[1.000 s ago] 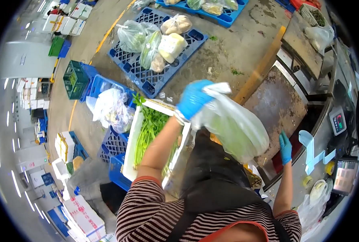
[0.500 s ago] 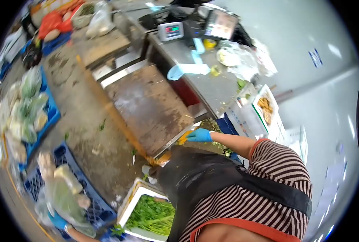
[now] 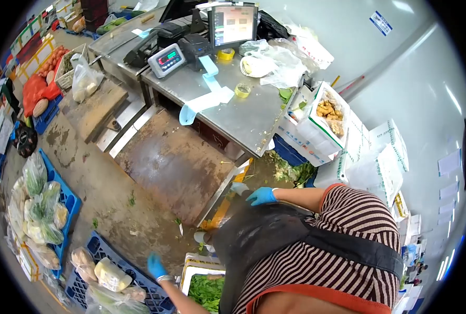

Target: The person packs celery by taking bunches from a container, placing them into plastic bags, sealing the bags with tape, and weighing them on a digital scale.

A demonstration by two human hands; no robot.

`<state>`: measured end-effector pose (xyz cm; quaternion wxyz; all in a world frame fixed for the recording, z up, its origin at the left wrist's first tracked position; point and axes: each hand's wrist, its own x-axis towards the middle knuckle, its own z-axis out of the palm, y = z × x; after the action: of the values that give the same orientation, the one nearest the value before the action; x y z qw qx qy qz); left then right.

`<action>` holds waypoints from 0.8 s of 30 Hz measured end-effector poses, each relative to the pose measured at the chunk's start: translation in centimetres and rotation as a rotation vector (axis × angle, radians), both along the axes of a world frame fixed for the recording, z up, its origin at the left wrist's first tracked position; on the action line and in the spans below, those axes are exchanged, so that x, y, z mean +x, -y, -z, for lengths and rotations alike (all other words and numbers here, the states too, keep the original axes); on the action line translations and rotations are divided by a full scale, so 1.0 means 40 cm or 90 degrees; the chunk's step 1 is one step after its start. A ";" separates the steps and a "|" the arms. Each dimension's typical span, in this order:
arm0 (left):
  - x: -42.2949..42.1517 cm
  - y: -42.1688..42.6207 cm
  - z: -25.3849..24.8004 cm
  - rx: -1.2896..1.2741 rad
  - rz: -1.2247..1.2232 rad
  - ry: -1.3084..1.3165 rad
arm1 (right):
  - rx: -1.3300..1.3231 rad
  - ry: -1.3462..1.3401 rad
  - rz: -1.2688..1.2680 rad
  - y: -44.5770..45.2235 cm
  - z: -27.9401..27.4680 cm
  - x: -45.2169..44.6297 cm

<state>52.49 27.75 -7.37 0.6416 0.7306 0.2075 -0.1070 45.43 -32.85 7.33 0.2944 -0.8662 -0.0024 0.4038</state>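
Observation:
My left hand, in a blue glove, is above the right edge of a blue pallet, holding nothing that I can see; its fingers are blurred. Bagged produce lies on that pallet. Just right of the hand is a white foam box with leafy greens in it. My right hand, also gloved in blue, hangs at the dark apron with its fingers apart and nothing in them.
A rusty platform stands before a metal table bearing a scale, a monitor, tape rolls and plastic bags. To the right are stacked foam boxes, one with ginger. Another pallet of bagged vegetables is at the left.
The bag of greens has left my left hand and lies on the blue pallet. That hand has moved back toward the foam box. The view has turned toward the metal table.

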 end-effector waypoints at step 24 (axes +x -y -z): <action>-0.014 1.541 -0.318 0.164 0.452 -0.173 | 0.070 -0.192 0.617 1.110 0.585 -0.232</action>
<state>51.94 -33.88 5.34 0.4344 0.8107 0.0366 -0.3907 36.13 -77.24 -16.05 0.4902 -0.6829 0.4210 0.3408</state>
